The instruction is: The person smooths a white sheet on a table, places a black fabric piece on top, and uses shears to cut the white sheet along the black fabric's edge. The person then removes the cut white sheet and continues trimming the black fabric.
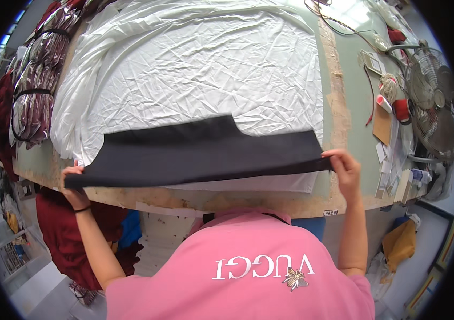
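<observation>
Our left hand [76, 196] and right hand [345, 169] pinch the ends of the black cloth [200, 152] over the table [157, 198], hiding part of the white sheet [205, 74]. The sheet's far end is cut off above; a fan [434, 96] stands to our right.

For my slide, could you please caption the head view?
Left hand and right hand hold black fabric by its ends over white cloth.

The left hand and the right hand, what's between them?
In the head view, black cloth stretches between the left hand and the right hand, gripped near both ends.
</observation>
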The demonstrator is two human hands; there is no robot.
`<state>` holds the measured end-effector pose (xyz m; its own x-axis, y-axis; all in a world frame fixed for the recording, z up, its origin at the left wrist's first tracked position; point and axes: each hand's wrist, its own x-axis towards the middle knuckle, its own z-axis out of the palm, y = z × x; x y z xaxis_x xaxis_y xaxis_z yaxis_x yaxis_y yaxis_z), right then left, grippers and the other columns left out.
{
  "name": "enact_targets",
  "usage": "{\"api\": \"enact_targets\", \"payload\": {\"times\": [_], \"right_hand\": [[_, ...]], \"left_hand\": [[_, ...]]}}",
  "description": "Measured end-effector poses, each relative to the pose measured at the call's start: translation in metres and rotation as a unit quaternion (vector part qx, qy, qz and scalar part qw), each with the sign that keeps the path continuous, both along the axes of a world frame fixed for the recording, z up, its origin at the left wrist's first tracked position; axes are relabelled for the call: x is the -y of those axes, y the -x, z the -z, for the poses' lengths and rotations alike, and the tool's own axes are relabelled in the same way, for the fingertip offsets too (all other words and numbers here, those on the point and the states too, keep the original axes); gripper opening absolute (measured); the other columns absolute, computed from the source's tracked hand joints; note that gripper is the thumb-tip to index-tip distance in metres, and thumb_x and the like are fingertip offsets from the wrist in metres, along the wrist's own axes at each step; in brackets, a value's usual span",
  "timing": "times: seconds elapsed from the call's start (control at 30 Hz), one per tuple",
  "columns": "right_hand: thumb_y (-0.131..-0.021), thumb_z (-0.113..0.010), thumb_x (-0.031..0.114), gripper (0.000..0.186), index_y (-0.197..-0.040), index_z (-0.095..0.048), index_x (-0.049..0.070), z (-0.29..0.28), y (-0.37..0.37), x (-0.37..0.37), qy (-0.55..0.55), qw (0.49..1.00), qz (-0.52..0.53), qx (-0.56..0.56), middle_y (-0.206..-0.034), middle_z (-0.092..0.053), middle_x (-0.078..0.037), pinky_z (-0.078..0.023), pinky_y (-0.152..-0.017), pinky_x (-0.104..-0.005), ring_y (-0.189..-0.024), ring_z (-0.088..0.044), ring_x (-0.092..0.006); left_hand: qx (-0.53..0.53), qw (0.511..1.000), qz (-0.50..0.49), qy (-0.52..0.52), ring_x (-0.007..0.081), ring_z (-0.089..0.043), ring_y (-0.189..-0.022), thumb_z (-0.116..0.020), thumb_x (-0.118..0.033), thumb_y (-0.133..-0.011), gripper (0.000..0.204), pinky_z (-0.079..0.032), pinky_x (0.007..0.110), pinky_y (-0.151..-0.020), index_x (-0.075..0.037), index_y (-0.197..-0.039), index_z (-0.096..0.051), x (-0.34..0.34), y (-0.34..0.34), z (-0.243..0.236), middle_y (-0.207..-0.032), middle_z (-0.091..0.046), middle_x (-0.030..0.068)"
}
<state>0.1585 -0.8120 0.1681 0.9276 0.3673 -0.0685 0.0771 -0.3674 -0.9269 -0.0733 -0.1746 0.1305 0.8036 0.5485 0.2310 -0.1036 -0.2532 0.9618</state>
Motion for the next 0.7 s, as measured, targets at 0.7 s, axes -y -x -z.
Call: {"api": "enact_targets", "payload": {"times": [0.7], "right_hand": [[-0.092, -0.057, 0.016, 0.019, -0.094, -0.063, -0.002, 0.1, -0.16, -0.072, 0.046, 0.998, 0.024, -0.033, -0.078, -0.059, 0.002, -0.042, -0.068, -0.021, -0.074, -0.051, -0.0051]], "left_hand": [[-0.192, 0.979, -0.052, -0.04, 0.0073, -0.056, -0.076, -0.065, -0.016, -0.085, 0.024, -0.045, 0.022, -0.069, 0.001, -0.102, -0.063, -0.063, -0.188, 0.065, -0.086, -0.064, -0.0001]]}}
